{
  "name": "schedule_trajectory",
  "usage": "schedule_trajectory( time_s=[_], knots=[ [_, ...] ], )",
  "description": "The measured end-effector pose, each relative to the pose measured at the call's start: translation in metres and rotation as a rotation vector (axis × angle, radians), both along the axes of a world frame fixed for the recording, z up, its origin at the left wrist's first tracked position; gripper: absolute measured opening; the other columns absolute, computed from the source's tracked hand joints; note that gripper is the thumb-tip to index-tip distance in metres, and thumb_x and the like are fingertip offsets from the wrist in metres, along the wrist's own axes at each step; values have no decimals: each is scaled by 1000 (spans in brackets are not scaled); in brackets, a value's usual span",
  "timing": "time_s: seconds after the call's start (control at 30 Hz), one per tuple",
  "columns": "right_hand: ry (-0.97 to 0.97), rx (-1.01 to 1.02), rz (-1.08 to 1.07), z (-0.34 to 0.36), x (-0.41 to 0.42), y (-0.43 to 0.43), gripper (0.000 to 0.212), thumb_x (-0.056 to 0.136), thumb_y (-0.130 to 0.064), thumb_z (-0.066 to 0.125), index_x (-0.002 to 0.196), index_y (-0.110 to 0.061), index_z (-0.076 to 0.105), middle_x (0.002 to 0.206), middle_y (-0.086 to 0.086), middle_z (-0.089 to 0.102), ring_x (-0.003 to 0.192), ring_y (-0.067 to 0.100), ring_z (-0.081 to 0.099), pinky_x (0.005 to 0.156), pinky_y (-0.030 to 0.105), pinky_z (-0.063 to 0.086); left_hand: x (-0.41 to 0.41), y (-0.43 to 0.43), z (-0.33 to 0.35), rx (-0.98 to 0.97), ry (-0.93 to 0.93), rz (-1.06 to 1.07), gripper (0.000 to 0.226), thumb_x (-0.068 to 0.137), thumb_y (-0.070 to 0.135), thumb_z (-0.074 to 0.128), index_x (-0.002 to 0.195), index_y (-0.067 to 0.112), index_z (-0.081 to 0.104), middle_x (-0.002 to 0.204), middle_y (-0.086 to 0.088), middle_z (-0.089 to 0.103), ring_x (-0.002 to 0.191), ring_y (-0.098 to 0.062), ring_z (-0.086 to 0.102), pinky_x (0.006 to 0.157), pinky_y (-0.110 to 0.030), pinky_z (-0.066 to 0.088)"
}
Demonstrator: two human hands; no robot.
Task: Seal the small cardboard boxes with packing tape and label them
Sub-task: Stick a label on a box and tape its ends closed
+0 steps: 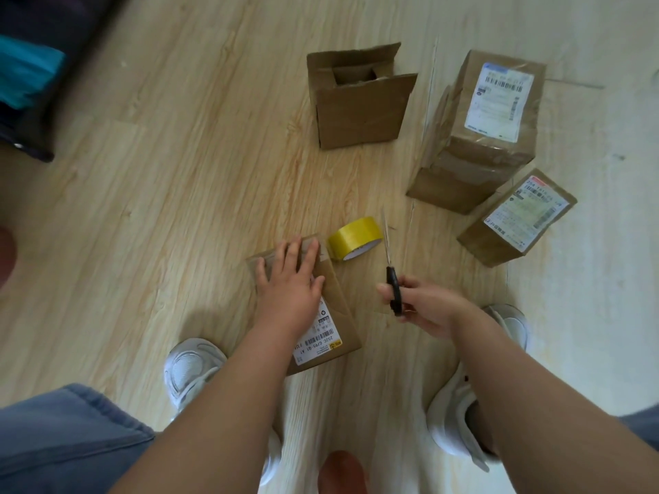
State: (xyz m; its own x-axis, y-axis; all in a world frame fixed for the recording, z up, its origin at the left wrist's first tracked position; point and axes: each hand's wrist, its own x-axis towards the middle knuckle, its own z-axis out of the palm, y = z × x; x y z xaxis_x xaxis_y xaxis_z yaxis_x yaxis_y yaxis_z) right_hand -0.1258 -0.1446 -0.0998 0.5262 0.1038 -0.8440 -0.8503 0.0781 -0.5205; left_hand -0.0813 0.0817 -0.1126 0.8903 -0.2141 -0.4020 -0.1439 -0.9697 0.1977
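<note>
A small cardboard box (335,297) with a white shipping label lies on the wooden floor between my feet. My left hand (290,279) presses flat on its top, fingers spread. Just beyond the box, touching its far corner, a yellow roll of packing tape (354,237) stands on its side. My right hand (424,304) grips the black handles of a pair of scissors (390,269), whose blades are together and point away from me beside the tape roll.
An open cardboard box (360,108) stands further back. Right of it stands a taller taped box with a label (492,119), and a smaller labelled box (517,219) lies in front of that. My white shoes (192,369) flank the work spot. Dark furniture (32,65) fills the far left.
</note>
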Motion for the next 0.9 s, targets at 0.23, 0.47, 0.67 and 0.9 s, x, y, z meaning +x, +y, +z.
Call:
schedule_trajectory(
  time_s=[0.23, 0.47, 0.67, 0.9],
  knots=[
    [96, 83, 402, 10, -15, 8, 67, 73, -73, 67, 96, -12, 55, 75, 0, 55, 64, 11, 45, 60, 23, 38, 2, 3, 7, -15, 13, 1, 64, 104, 46, 33, 157, 37, -2, 166, 6, -6, 152, -16, -10, 121, -50, 0],
    [82, -55, 509, 3, -10, 19, 61, 78, -77, 60, 81, -16, 57, 73, -1, 57, 63, 11, 45, 61, 25, 37, -6, 2, 8, -4, -1, 38, 65, 104, 45, 33, 157, 35, -4, 166, 5, -7, 152, -17, -10, 122, -52, 0],
    [1, -155, 490, 0, 8, 39, 62, 80, -79, 56, 90, -17, 60, 77, 1, 55, 64, 13, 46, 59, 26, 39, -5, -1, 9, 7, 19, 44, 65, 105, 44, 33, 156, 36, -6, 165, 6, -12, 151, -17, -14, 122, -52, -1],
    [-52, -276, 426, -6, 18, 55, 60, 81, -76, 58, 88, -17, 61, 70, -2, 59, 59, 13, 48, 56, 26, 38, -6, 0, 8, 4, 28, 47, 64, 105, 44, 31, 156, 37, -8, 165, 7, -16, 151, -17, -17, 122, -51, -3]
  ],
)
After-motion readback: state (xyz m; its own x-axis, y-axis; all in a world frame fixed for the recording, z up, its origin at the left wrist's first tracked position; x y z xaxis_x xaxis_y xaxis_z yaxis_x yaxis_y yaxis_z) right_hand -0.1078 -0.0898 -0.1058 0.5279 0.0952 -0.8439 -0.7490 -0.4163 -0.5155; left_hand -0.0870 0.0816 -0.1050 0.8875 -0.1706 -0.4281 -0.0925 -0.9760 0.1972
